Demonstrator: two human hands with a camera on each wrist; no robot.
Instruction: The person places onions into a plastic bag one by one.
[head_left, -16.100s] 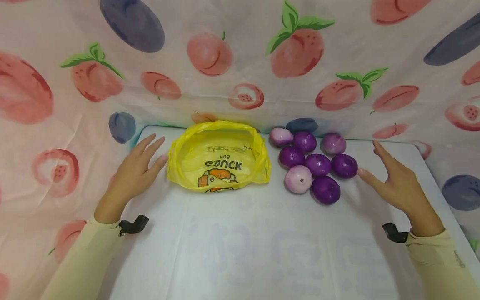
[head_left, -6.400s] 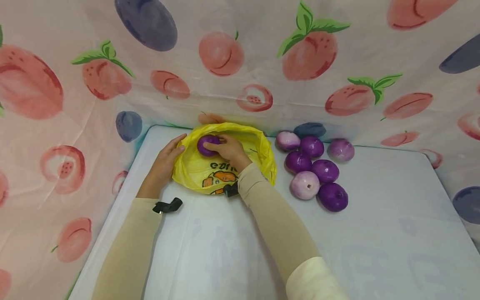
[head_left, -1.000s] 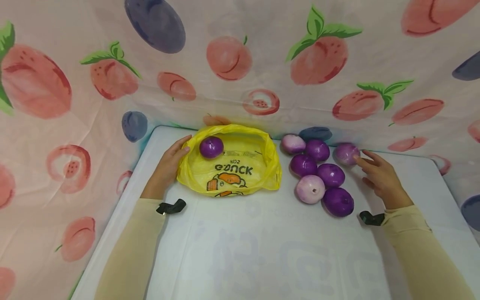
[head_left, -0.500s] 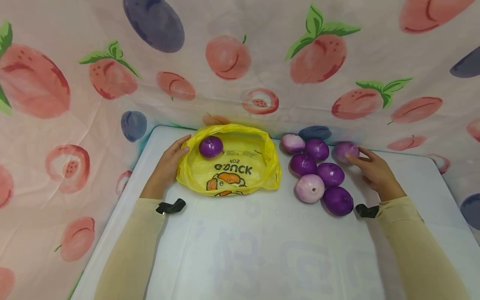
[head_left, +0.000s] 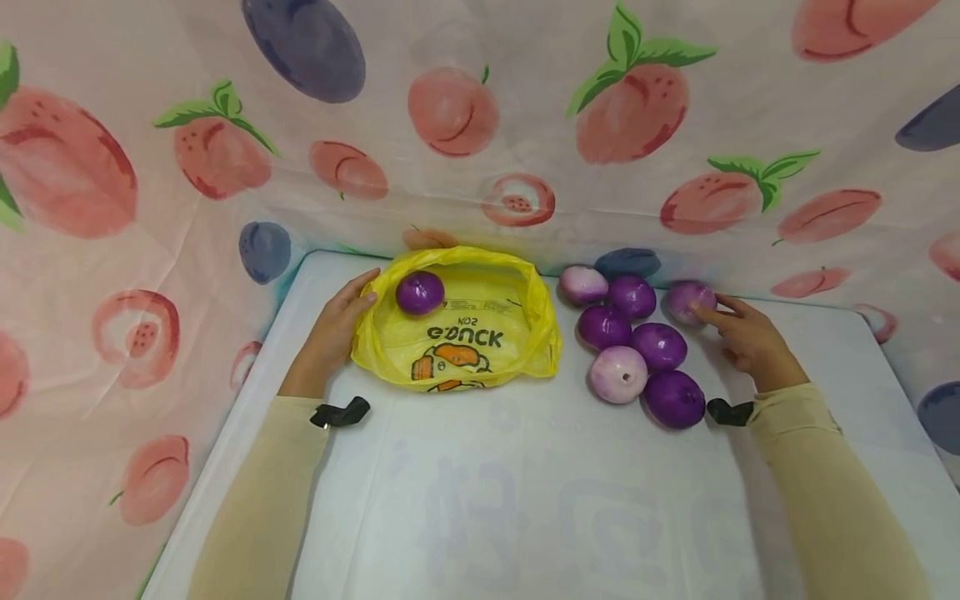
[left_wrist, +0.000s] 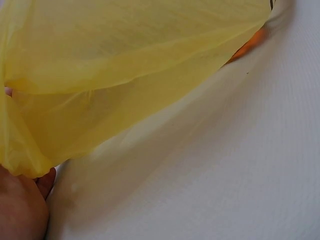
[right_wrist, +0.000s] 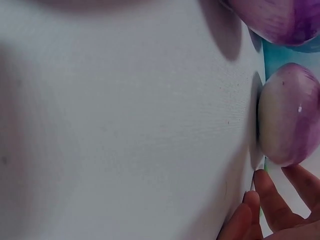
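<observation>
Fingers of the right hand (head_left: 756,343) touch a pale onion (head_left: 684,302); whether they pinch it I cannot tell. Left of them, six onions (head_left: 658,346) cluster. Fingers of the left hand (head_left: 331,331), nearly straight, touch the bag (head_left: 536,362); right of them, inside it, lies a dark onion (head_left: 419,292).

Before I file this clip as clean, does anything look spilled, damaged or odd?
Nothing stands out: the yellow bag is open, untorn where visible, a purple onion inside; the other onions look whole.
</observation>
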